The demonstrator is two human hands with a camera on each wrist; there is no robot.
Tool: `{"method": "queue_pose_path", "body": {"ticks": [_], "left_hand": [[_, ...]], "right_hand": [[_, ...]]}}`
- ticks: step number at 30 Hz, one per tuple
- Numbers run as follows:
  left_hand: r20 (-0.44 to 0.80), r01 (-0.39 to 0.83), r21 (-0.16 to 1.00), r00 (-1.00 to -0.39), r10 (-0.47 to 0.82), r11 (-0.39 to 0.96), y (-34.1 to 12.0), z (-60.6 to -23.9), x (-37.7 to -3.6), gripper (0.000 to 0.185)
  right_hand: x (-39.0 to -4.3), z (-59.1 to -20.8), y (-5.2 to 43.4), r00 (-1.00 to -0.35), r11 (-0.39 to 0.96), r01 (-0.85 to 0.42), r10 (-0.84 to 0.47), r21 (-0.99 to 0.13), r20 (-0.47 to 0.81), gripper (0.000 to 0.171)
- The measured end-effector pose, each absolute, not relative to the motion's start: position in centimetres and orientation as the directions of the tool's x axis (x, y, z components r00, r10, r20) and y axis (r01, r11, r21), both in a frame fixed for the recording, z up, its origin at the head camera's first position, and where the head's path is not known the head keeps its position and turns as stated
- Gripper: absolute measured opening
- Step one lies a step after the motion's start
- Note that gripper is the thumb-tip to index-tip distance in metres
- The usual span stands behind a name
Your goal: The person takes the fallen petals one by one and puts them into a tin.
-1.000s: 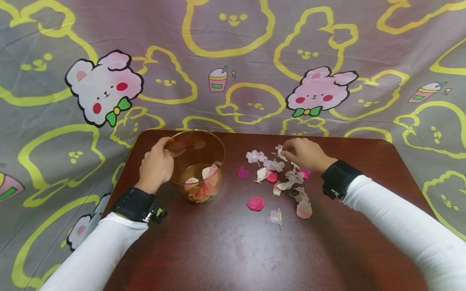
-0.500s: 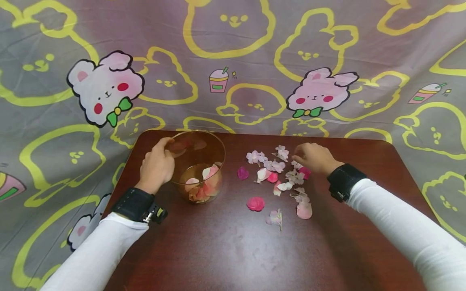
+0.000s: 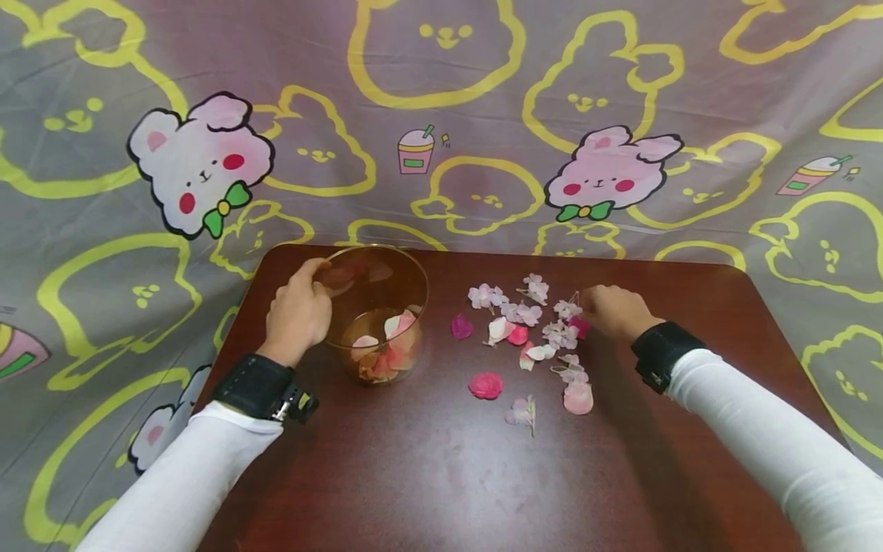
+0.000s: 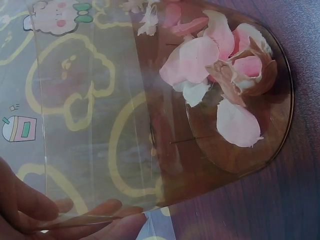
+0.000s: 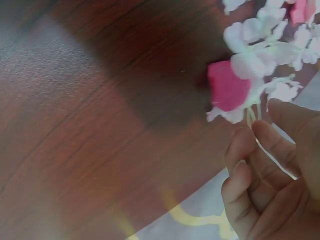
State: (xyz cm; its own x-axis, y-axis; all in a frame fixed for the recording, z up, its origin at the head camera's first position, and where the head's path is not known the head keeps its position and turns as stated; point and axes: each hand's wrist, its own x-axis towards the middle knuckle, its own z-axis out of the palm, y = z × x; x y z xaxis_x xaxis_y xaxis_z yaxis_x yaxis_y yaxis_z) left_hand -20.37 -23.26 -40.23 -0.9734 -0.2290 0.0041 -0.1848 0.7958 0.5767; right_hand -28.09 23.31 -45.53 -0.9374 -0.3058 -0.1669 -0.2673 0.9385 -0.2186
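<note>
A clear amber-tinted glass bowl stands at the left of the table, with pink and cream petals lying in its bottom. My left hand grips its rim on the left side, thumb and fingers on either side of the glass. To the right, my right hand is beside the loose flowers, its fingers loosely curled. In the right wrist view, the fingertips are right at the thin stems of a pale flower sprig; a magenta petal lies against that sprig.
Several pale flower sprigs and loose petals are spread across the middle of the brown table. A pink-red petal and a small sprig lie nearer the front. A printed curtain hangs behind the table.
My right hand has moved right and slightly toward me, uncovering the sprig at the back and more of the right-hand flowers. The left hand and bowl have stayed put.
</note>
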Motion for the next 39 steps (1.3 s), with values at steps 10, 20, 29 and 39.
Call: {"method": "queue_pose_path", "body": {"ticks": [10, 20, 29, 39], "left_hand": [[-0.006, -0.196, 0.574, -0.972, -0.235, 0.795, -23.1, -40.2, -20.4, 0.047], [-0.014, -0.203, 0.576, -0.971, -0.239, 0.792, -23.1, -40.1, -20.3, 0.047], [-0.012, -0.204, 0.569, -0.971, -0.239, 0.797, -23.1, -40.0, -20.3, 0.047], [-0.008, -0.195, 0.572, -0.973, -0.232, 0.797, -23.1, -40.1, -20.3, 0.046]], "right_hand": [[-27.9, -47.5, 24.6, -0.935, 0.951, -0.239, -0.28, -0.196, -0.219, 0.02], [-28.0, -48.3, 24.6, -0.933, 0.948, -0.245, -0.288, -0.204, -0.218, 0.012], [-27.8, -48.7, 24.2, -0.937, 0.95, -0.234, -0.278, -0.209, -0.214, 0.01], [-27.6, -48.5, 24.1, -0.934, 0.951, -0.263, -0.293, -0.16, -0.205, 0.009]]}}
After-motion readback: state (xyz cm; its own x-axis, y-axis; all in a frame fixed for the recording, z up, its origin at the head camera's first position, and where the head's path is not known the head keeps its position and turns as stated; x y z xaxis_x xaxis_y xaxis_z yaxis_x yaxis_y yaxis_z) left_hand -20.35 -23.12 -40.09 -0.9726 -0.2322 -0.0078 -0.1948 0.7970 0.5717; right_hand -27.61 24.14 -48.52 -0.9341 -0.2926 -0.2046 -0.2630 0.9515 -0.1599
